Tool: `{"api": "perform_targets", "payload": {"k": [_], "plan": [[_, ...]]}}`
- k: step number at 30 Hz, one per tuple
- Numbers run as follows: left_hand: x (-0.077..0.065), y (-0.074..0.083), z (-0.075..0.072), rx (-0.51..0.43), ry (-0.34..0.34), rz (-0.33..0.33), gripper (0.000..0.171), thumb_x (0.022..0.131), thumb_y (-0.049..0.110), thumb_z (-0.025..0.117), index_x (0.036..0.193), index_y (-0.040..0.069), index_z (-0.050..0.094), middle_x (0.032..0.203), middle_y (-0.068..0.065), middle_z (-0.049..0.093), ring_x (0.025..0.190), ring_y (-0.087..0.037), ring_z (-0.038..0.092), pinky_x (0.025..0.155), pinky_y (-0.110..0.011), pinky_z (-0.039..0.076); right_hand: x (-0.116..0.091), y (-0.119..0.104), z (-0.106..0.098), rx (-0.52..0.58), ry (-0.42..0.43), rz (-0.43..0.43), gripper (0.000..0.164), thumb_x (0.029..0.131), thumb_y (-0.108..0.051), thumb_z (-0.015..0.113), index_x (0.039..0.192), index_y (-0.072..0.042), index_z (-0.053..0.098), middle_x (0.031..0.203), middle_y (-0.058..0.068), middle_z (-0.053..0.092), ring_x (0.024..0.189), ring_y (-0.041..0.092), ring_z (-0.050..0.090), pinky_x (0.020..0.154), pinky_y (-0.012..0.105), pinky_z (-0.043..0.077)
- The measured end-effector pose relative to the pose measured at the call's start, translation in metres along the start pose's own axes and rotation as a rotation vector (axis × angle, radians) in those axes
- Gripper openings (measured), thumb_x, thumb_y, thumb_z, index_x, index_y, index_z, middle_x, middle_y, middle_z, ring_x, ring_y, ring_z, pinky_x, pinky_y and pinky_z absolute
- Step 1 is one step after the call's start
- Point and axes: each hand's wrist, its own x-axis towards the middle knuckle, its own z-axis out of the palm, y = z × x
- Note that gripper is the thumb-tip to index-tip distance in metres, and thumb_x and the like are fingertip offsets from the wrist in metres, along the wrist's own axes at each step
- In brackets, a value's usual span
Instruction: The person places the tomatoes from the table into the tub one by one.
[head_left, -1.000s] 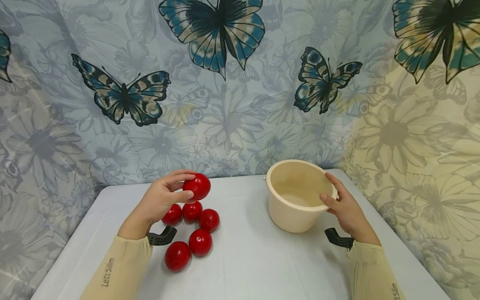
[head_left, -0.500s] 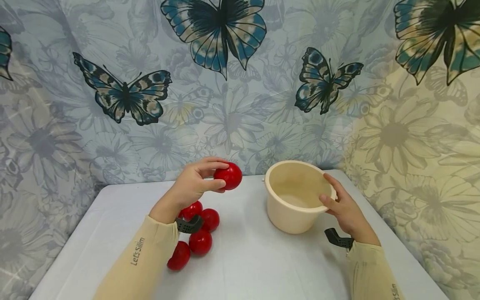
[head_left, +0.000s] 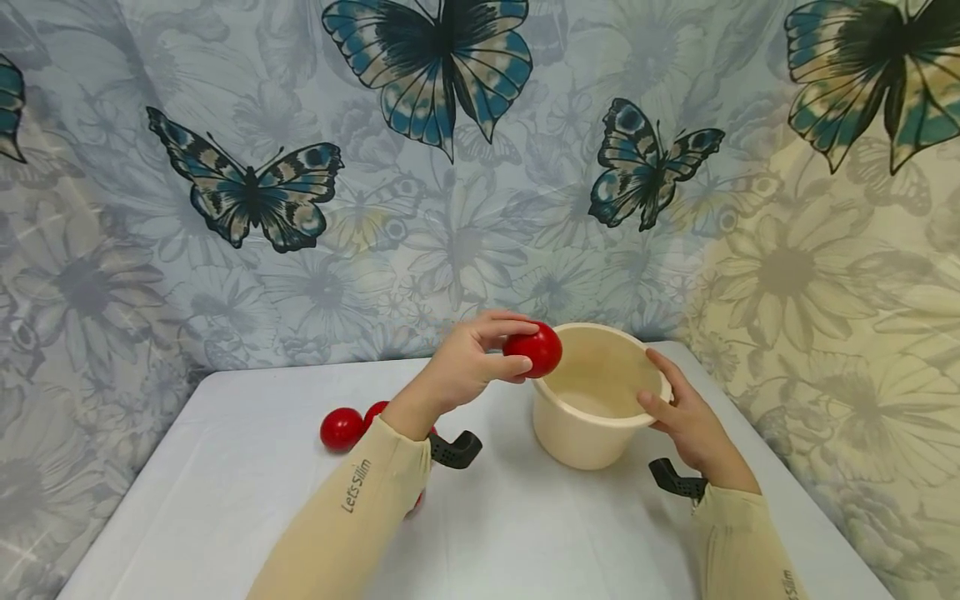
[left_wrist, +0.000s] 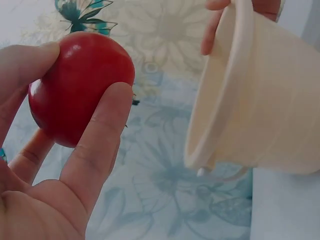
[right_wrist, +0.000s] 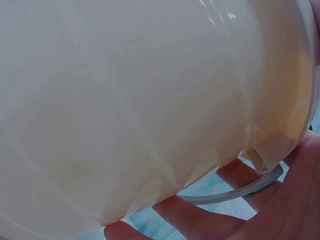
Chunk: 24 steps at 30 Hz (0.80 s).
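Left sleeve [head_left: 348, 508]: cream; it reaches in from the table's near side and lies further right than half a second ago.
Right sleeve [head_left: 746, 542]: cream, beside the table's right edge, barely changed.
Wrist bands [head_left: 456, 450]: two, black, one on each of my wrists.
Loose red balls [head_left: 342, 429]: four show on the white table [head_left: 540, 533], towards its left edge. One is whole, one partly behind my left forearm, two mere slivers. The whole one was mostly covered half a second ago; the frontmost one seen then is now hidden.
Right hand [head_left: 693, 421]: gripping the bucket's rim at its right side, as before.
Left hand [head_left: 468, 358]: thumb and fingers clasping one ball; it has travelled right, from between the loose balls and the bucket to the bucket's left rim.
Held red ball [head_left: 533, 350]: one, glossy, overlapping the bucket's left rim from the head view; the left wrist view shows it just outside the mouth, a gap between.
Bucket [head_left: 581, 437]: one, cream, mouth upward, near the table's far right corner, practically unmoved; its thin handle [right_wrist: 235, 196] passes by my right fingers.
Backdrop cloth [head_left: 465, 250]: pale flowers and five bold butterflies, three cut off by the view, beyond the table's far edge.
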Motion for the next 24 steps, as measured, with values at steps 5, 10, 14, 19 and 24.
{"api": "perform_targets", "payload": {"k": [5, 10, 14, 19, 24], "plan": [[0.011, -0.01, 0.017, 0.019, 0.015, -0.01, 0.036, 0.087, -0.004, 0.073, 0.122, 0.002, 0.07, 0.128, -0.003, 0.056, 0.106, -0.029, 0.061, 0.073, -0.043, 0.061, 0.001, 0.0, 0.0, 0.002, 0.001, -0.005, 0.073, 0.104, -0.016, 0.054, 0.161, -0.011, 0.008, 0.161, 0.026, 0.0, 0.111, 0.008, 0.058, 0.084, 0.024, 0.054], [0.019, -0.022, 0.035, 0.036, 0.036, -0.036, 0.036, 0.086, -0.003, 0.075, 0.121, 0.006, 0.072, 0.126, 0.003, 0.056, 0.103, -0.023, 0.062, 0.072, -0.039, 0.061, 0.001, 0.0, 0.001, -0.004, 0.005, 0.006, 0.073, 0.104, -0.016, 0.054, 0.161, -0.01, 0.008, 0.161, 0.026, 0.0, 0.113, 0.009, 0.057, 0.084, 0.024, 0.053], [0.024, -0.029, 0.048, 0.022, 0.047, -0.053, 0.036, 0.086, -0.002, 0.076, 0.12, 0.007, 0.073, 0.125, 0.007, 0.055, 0.101, -0.019, 0.062, 0.072, -0.038, 0.061, 0.002, -0.001, 0.002, -0.001, 0.005, 0.006, 0.073, 0.104, -0.015, 0.054, 0.161, -0.01, 0.008, 0.161, 0.025, 0.001, 0.113, 0.009, 0.056, 0.085, 0.024, 0.054], [0.028, -0.037, 0.06, 0.004, 0.04, -0.066, 0.035, 0.086, -0.001, 0.076, 0.12, 0.009, 0.074, 0.125, 0.01, 0.055, 0.098, -0.016, 0.064, 0.071, -0.037, 0.061, 0.001, -0.001, 0.003, -0.013, 0.015, 0.023, 0.073, 0.104, -0.017, 0.055, 0.161, -0.011, 0.009, 0.161, 0.024, 0.002, 0.117, 0.011, 0.053, 0.085, 0.024, 0.053], [0.031, -0.044, 0.068, 0.024, 0.035, -0.05, 0.035, 0.087, 0.001, 0.076, 0.12, 0.012, 0.074, 0.13, 0.006, 0.056, 0.098, -0.013, 0.064, 0.07, -0.035, 0.061, 0.002, 0.001, 0.002, -0.017, 0.025, 0.019, 0.074, 0.103, -0.018, 0.056, 0.161, -0.012, 0.01, 0.161, 0.024, 0.003, 0.121, 0.016, 0.049, 0.087, 0.026, 0.053]]}}
